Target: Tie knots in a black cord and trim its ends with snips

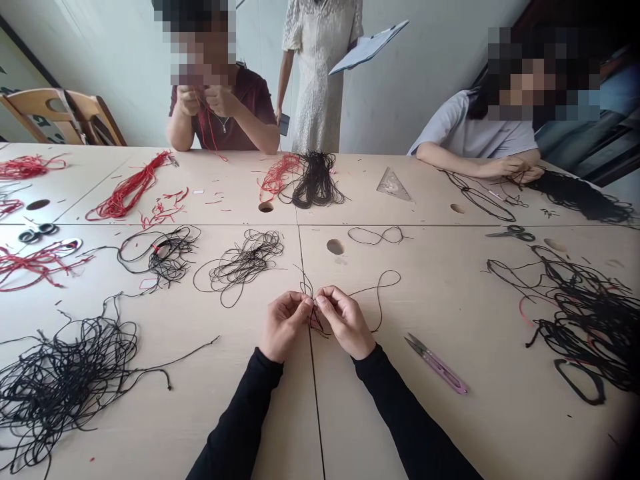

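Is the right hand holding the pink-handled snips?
No, the pink-handled snips lie on the table apart from the right hand, which pinches black cord.

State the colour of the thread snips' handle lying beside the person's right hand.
Pink, on the steel-bladed thread snips; the head view shows it best.

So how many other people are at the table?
3: a person sitting straight ahead, a person standing holding a clipboard, a person sitting far right. Others may be out of view.

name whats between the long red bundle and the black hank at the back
Head view: a smaller red cord hank against the black hank, plus red snippets.
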`<state>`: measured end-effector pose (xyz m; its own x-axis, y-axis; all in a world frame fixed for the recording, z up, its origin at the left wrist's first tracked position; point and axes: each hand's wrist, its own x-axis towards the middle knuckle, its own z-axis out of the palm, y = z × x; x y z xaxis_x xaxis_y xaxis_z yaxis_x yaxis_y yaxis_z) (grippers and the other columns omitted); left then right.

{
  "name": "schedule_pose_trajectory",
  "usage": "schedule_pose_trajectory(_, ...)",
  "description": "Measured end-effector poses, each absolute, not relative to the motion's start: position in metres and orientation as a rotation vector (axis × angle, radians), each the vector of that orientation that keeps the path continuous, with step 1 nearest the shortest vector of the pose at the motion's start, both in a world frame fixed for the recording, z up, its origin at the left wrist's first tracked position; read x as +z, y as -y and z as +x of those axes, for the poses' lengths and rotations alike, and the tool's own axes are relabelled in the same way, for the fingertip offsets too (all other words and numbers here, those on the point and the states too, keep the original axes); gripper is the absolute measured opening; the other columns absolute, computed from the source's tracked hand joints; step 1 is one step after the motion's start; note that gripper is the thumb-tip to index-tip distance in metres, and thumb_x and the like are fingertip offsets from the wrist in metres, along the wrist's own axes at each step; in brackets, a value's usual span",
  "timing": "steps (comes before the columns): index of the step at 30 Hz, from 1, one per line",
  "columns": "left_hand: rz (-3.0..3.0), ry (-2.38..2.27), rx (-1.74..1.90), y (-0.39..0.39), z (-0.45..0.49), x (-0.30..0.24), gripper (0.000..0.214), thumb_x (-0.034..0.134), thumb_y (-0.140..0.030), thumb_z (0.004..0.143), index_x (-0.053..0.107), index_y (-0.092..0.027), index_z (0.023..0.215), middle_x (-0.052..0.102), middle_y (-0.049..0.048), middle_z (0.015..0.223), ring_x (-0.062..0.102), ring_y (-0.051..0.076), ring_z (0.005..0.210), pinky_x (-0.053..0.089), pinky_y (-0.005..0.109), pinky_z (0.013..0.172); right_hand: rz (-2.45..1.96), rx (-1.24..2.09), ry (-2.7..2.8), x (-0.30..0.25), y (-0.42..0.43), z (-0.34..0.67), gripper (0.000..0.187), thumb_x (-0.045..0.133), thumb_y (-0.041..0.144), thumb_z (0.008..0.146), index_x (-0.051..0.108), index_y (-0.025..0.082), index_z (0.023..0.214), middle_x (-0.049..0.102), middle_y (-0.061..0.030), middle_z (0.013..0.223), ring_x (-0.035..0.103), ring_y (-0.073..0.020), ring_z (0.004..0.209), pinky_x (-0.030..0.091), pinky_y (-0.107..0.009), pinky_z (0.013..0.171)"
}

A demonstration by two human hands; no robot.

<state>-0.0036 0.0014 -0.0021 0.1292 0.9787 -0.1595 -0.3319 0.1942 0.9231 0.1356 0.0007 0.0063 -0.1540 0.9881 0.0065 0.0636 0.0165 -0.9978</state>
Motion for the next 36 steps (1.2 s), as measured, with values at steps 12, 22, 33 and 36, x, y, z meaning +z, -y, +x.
schedule_pose_trajectory(12, 0.870, -0.929, 1.152, -0.002, -0.004, -0.002, 0.033, 0.074, -0.041, 0.072, 0.058, -0.013, 0.079, 0.063, 0.0019, 0.067, 0.060, 0.012, 0.058, 0.053, 0.027, 0.059, -1.226, 1.189, 1.468, 0.009, 0.002, 0.135, 0.025, 0.050, 0.043, 0.090, 0.055, 0.018, 0.088, 0.054, 0.0007, 0.070, 0.051, -0.0130, 0.060, 0.045, -0.026, 0.059)
schedule_pose_trajectory(22, 0.767, -0.923, 1.223, -0.003, -0.005, 0.001, 0.033, 0.072, -0.041, 0.074, 0.057, -0.013, 0.083, 0.066, 0.0048, 0.074, 0.062, 0.014, 0.058, 0.055, 0.029, 0.056, -1.830, 0.244, 1.562, 0.003, 0.051, 0.253, 0.034, 0.049, 0.045, 0.086, 0.062, 0.020, 0.105, 0.065, -0.0104, 0.109, 0.058, -0.0252, 0.098, 0.046, -0.042, 0.088)
schedule_pose_trajectory(33, 0.664, -0.884, 1.244, -0.004, -0.008, -0.002, 0.034, 0.072, -0.034, 0.073, 0.061, -0.009, 0.094, 0.069, 0.0089, 0.079, 0.067, 0.018, 0.065, 0.056, 0.032, 0.062, -2.098, 0.101, 1.680, -0.010, 0.109, 0.302, 0.046, 0.050, 0.061, 0.080, 0.068, 0.023, 0.099, 0.066, -0.0114, 0.101, 0.057, -0.0297, 0.093, 0.045, -0.047, 0.084)
schedule_pose_trajectory(36, 0.675, -0.896, 1.253, -0.004, -0.007, -0.002, 0.037, 0.075, -0.034, 0.070, 0.060, -0.010, 0.094, 0.070, 0.0084, 0.079, 0.066, 0.016, 0.063, 0.056, 0.031, 0.061, -2.075, 0.130, 1.695, -0.010, 0.106, 0.300, 0.044, 0.051, 0.063, 0.078, 0.067, 0.023, 0.092, 0.066, -0.0110, 0.097, 0.057, -0.0291, 0.088, 0.046, -0.047, 0.082)
